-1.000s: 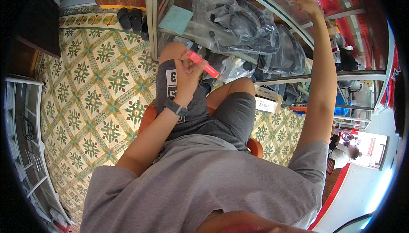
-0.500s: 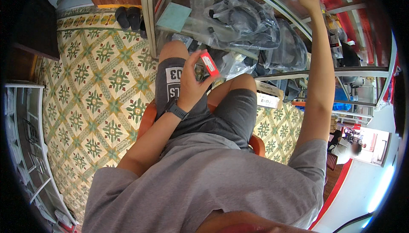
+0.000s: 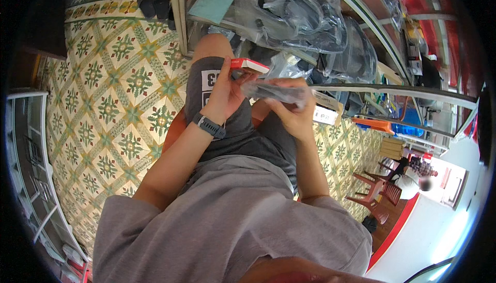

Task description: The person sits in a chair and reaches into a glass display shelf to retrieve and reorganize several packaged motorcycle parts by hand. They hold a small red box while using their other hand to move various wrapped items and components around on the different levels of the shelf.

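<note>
Over my lap, my left hand [image 3: 223, 92] is closed around a small red and white box [image 3: 249, 66], held tilted above my right knee's side. Close beside it, my right hand [image 3: 297, 112] grips a dark, flat item in a clear plastic bag [image 3: 276, 93], which is slightly smeared by motion. The bag's far end reaches toward my left fingers; whether they touch it I cannot tell. What exactly lies inside the bag does not show.
A glass display case [image 3: 361, 29] stands in front, holding black parts in plastic bags [image 3: 299, 11] and a pale green square [image 3: 212, 4]. A labelled carton [image 3: 326, 110] is right of my knees. Dark slippers [image 3: 153, 5] lie far left; red chairs [image 3: 372, 192] stand right.
My right hand has come down from the upper right of the display case to my lap, now with the bagged item. My left hand has turned the red box flatter.
</note>
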A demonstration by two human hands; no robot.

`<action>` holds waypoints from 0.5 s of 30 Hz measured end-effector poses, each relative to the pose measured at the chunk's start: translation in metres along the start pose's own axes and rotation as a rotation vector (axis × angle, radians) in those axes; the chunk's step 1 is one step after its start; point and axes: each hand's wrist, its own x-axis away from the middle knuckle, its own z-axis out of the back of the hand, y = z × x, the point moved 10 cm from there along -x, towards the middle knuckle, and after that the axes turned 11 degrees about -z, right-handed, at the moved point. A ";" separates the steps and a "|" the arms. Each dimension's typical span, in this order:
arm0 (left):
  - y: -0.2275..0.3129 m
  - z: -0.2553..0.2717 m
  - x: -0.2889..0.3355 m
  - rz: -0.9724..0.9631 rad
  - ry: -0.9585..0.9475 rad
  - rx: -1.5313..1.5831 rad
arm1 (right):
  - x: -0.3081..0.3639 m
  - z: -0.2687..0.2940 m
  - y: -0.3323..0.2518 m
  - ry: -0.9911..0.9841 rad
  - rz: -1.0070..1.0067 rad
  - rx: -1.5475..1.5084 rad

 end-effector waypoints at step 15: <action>0.005 0.019 -0.006 -0.100 0.083 0.032 | -0.019 -0.015 -0.012 0.114 0.282 0.770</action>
